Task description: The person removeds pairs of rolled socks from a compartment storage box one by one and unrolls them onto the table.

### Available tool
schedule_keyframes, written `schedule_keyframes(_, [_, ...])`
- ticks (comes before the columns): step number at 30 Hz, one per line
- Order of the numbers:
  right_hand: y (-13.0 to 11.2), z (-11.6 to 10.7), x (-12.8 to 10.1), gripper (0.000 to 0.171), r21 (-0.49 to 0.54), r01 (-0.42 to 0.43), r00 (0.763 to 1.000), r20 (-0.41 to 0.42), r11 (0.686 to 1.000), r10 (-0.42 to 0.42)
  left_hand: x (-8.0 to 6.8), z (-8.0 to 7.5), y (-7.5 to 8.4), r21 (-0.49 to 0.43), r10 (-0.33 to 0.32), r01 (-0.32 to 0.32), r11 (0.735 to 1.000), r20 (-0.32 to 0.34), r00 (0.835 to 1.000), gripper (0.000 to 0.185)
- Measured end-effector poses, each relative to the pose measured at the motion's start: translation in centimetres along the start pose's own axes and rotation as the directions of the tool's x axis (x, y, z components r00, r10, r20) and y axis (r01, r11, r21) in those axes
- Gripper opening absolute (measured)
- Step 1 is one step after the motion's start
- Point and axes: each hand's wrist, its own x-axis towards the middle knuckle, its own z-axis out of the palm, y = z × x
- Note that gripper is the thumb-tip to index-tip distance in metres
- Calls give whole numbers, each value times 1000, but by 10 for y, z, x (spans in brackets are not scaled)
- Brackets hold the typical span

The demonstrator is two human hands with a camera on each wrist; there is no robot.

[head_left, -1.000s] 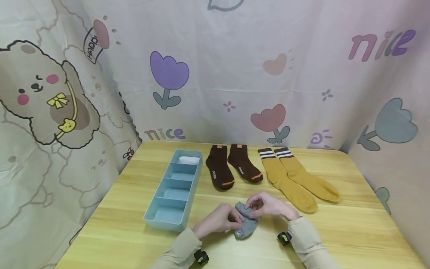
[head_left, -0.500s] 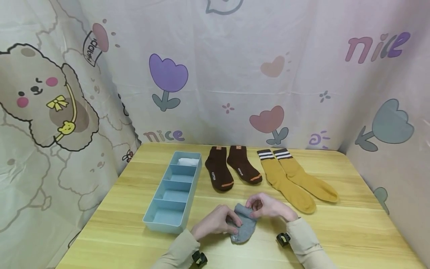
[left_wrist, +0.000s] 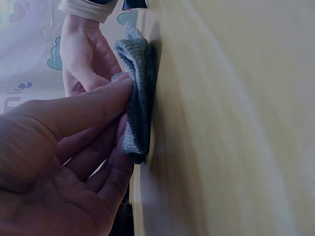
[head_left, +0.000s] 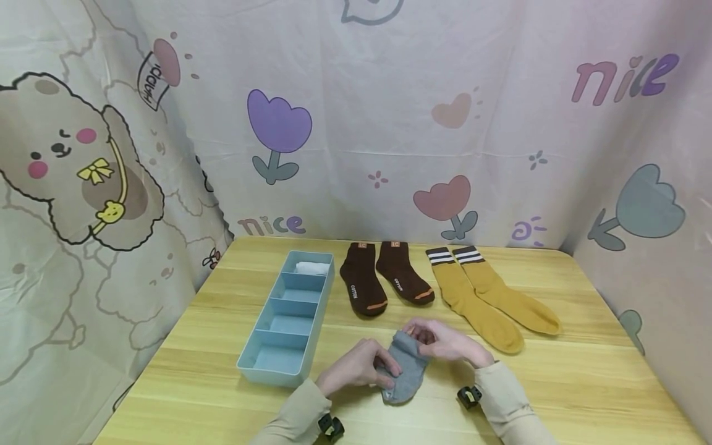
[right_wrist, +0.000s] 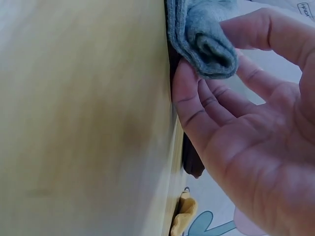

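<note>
- While both hands work at lower centre of the head view, the grey sock [head_left: 405, 368] lies on the bench [head_left: 556, 383], partly folded or rolled, just in front of the brown pair.
- Left hand [head_left: 356, 366]: thumb and fingers pinch the near left edge of the grey sock; the left wrist view shows the thumb pressed flat on the cloth [left_wrist: 137, 105] with the fingers beneath it.
- Right hand [head_left: 445, 341]: fingers curl round the far, upper end of the sock, where the fabric is doubled into a rounded fold [right_wrist: 209, 46].
- Step in hand, as judged: folding or rolling the grey sock into a compact bundle; the bundle looks loose and unfinished.
- Next move, as judged: calls for both grips to tighten the roll evenly, so that the doubled end does not spring open, before anything is lifted.
- Blue divided tray [head_left: 261, 364]: left of the hands, four compartments in a row; a white bundle [head_left: 311, 267] sits in the farthest one, the other three hold nothing visible.
- Brown socks [head_left: 384, 278]: a pair, flat, upper centre of the bench.
- Mustard socks [head_left: 495, 303]: a pair with striped cuffs, flat, to the right of the brown pair.
- Backdrop: a printed curtain [head_left: 356, 111] with tulips and a cartoon dog.
</note>
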Motion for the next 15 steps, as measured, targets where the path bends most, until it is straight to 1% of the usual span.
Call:
schedule_keyframes(3, [0, 0, -1, 51, 18, 21, 1000, 11, 1000, -21, 0, 0, 0, -1, 5, -5, 1000, 2, 1000, 13])
schedule_keyframes(5, [1, 0, -2, 54, 21, 52, 998, 22, 998, -52, 0, 0, 0, -5, 9, -9, 1000, 3, 1000, 13])
schedule_keyframes(9, [0, 1, -2, 56, 30, 91, 995, 47, 995, -92, -1, -1, -1, -20, 11, -10, 1000, 9, 1000, 13])
schedule_keyframes(12, [0, 1, -3, 56, 42, 84, 994, 59, 996, -87, -1, -1, -1, -25, 7, -7, 1000, 13, 1000, 13])
schedule_keyframes(15, [1, 1, -4, 55, 31, 82, 995, 56, 996, -83, -2, -1, -1, -24, 0, 0, 1000, 15, 1000, 13])
